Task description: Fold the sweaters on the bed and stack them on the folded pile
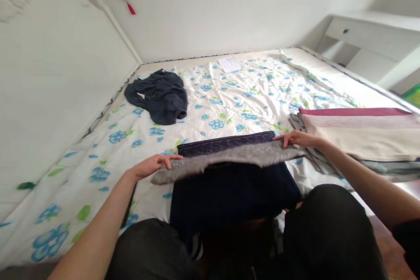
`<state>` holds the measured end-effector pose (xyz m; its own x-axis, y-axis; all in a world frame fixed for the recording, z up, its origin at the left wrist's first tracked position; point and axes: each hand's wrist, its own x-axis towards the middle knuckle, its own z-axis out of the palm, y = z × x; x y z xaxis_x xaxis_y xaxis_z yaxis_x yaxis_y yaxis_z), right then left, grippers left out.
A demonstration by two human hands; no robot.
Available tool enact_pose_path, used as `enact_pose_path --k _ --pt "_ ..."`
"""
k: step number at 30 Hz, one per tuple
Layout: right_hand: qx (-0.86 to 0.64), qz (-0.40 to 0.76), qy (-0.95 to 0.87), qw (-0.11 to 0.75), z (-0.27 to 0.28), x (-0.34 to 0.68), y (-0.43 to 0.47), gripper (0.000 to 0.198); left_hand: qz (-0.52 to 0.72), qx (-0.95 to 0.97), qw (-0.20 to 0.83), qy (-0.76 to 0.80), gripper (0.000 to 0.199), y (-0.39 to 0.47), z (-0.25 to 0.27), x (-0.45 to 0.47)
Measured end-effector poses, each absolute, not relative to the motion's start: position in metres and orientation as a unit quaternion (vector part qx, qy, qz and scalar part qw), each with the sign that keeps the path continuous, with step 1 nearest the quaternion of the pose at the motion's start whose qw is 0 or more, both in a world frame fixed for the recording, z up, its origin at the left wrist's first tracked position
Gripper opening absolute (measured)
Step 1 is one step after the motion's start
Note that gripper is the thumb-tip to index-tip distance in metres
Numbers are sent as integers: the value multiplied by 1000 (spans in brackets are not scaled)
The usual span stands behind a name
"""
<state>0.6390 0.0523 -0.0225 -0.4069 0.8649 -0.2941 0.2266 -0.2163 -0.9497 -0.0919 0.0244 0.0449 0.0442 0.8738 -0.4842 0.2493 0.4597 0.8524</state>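
Note:
A knitted garment [232, 188] lies before me at the bed's near edge, dark navy in front with a white-flecked navy band at the back. A speckled grey strip of it [229, 154] runs across the middle, its ends reaching past both sides. My left hand [154, 165] pinches the strip near its left end, thumb and forefinger closed on the cloth. Toward the right end, my right hand [300, 138] grips the same strip between thumb and fingers. The navy front part hangs down over the edge between my knees.
A crumpled dark navy garment [160, 96] lies at the back left on the floral sheet [210, 124]. Folded clothes [361, 135] in cream, pink and grey are stacked at the right. White paper [229, 64] lies near the wall; a white cabinet [364, 43] stands beyond.

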Motion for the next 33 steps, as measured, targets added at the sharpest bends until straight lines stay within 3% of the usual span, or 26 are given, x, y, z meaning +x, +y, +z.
enact_pose_path --k 4,8,11,18,24,29,33 --pt "-499 612 -569 230 -51 639 4 21 213 493 606 587 32 -32 27 -92" --pt "-595 606 -474 232 -63 627 -4 38 257 423 596 632 48 -41 21 -89" --pt "-648 590 -429 220 -65 609 -2 39 236 381 614 649 61 -32 21 -84" --pt "-646 627 -386 203 -68 580 11 42 221 334 567 720 69 -4 12 -48" --pt "-684 576 -412 177 -62 572 20 40 245 345 579 697 61 7 4 -22" --pt "-610 634 -408 244 -57 577 36 38 355 384 514 680 53 33 5 -10" --pt "-619 572 -406 353 -60 587 60 36 437 424 421 672 54 60 2 -7"
